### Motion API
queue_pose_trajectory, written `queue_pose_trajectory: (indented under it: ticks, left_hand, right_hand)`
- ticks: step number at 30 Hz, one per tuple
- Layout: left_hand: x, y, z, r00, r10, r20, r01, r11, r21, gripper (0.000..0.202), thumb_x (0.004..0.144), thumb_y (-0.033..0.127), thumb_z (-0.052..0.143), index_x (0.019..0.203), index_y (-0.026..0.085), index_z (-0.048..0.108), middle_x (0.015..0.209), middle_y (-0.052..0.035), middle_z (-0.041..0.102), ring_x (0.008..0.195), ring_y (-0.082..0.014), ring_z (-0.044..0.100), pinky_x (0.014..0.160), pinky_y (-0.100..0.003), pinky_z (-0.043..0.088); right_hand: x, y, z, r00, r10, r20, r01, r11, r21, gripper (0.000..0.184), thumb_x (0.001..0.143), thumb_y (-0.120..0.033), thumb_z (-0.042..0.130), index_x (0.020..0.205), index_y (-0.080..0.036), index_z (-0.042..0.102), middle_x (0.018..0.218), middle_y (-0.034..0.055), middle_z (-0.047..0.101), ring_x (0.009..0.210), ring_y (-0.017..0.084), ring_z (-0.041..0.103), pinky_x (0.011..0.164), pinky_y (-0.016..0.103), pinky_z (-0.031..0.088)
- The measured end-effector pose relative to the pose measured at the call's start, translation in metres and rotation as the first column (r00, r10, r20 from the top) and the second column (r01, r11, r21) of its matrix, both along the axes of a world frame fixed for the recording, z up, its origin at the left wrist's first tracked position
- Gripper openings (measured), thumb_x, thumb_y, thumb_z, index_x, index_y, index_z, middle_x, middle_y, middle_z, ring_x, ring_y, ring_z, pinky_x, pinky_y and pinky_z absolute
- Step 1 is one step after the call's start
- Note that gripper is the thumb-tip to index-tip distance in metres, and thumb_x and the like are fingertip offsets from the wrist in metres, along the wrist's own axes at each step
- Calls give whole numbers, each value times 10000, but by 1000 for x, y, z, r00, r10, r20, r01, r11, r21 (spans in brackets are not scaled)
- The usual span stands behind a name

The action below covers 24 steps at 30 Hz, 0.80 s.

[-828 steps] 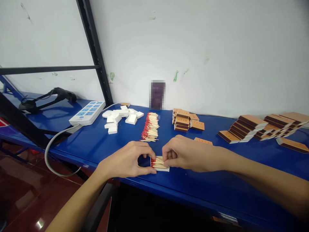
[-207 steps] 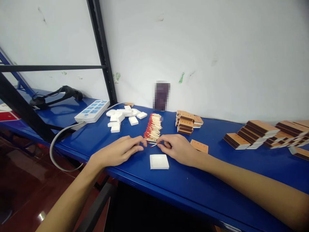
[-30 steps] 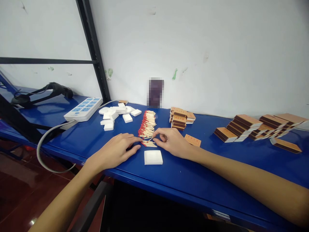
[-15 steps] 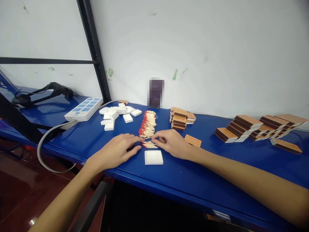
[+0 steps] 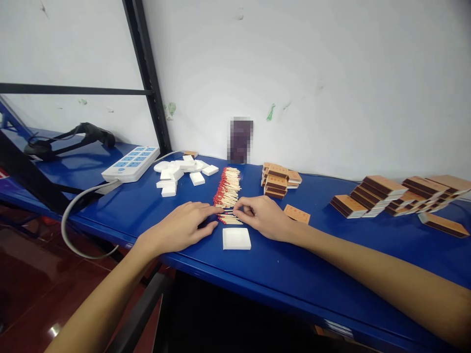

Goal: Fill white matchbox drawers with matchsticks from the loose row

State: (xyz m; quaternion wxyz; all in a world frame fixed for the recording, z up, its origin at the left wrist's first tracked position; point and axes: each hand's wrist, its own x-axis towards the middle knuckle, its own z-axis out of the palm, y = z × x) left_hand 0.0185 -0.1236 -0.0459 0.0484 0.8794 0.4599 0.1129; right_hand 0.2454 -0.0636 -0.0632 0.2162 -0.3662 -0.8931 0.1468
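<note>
My left hand (image 5: 182, 226) lies flat on the blue bench (image 5: 331, 255), fingers stretched out, its tips against the red heads of a small bunch of matches (image 5: 231, 219). My right hand (image 5: 263, 215) is curled, thumb and forefinger pinched at the wooden ends of that same bunch. Just behind lies the long pile of red-tipped matches (image 5: 227, 187). An empty white matchbox tray (image 5: 236, 239) sits in front of the bunch, near the bench edge.
Several white trays (image 5: 180, 174) lie at the back left beside a white power strip (image 5: 131, 164) with a grey cable (image 5: 73, 215). Orange matchbox sleeves (image 5: 277, 179) are stacked behind; one sleeve (image 5: 296, 214) lies loose. Finished boxes (image 5: 397, 193) fill the right. A black frame post (image 5: 147, 73) rises left.
Both hands stay at the small bunch of matches; the right fingers have closed a little tighter on its ends. The view has shifted slightly.
</note>
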Motion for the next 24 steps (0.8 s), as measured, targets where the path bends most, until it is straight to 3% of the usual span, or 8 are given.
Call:
queue_pose_trajectory:
  ticks: [9,15,19,24]
  left_hand:
    - [-2,-1,0,1000,-1,20,1,1000,14,379,983,348,435,1336,238,519,897,-32,639,894,-211,600,818,-323,436]
    - [-2,-1,0,1000,5,4,-5,1000,6,392,988,355,416,1350,240,510,1028,-58,650,955,-224,599,836,-336,441]
    - [-1,-1,-1,1000,12,13,-12,1000,-3,393,989,354,403,1353,259,514,1135,-62,644,992,-229,599,868,-350,441]
    - [0,0,0,1000,5,14,-5,1000,-2,389,986,346,403,1348,266,521,1114,-55,654,985,-228,607,875,-351,442]
  right_hand:
    - [3,-3,0,993,29,-110,-29,1000,-2,241,926,-286,484,823,-173,671,568,-41,529,511,87,415,523,234,289]
    - [1,-5,0,987,-51,-152,57,998,40,156,753,-108,521,611,-165,554,501,-52,474,473,81,391,502,228,295]
    - [0,-4,0,987,-64,-148,72,996,51,164,739,-111,518,589,-164,556,497,-49,480,465,79,396,509,231,307]
    - [1,-5,0,990,-22,-139,26,999,29,174,778,-133,524,622,-159,598,507,-50,466,474,79,377,507,234,300]
